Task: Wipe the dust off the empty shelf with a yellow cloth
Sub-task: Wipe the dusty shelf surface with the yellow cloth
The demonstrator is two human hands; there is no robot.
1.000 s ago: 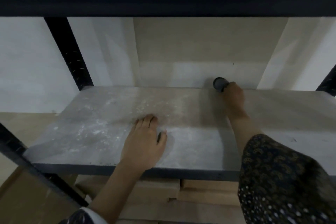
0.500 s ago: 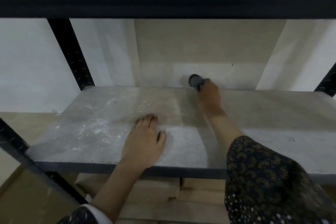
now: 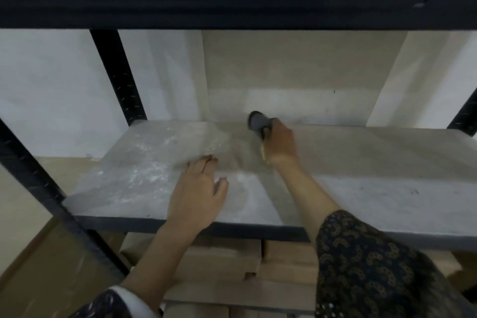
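Seen from the head camera, a person's left hand (image 3: 198, 188) lies flat, fingers straight, near the front of the dusty grey shelf (image 3: 387, 188), while the right hand (image 3: 281, 144), at the back, curls around a dark grey cylinder (image 3: 256, 121), a sliver of yellow cloth (image 3: 263, 153) showing beneath its palm.
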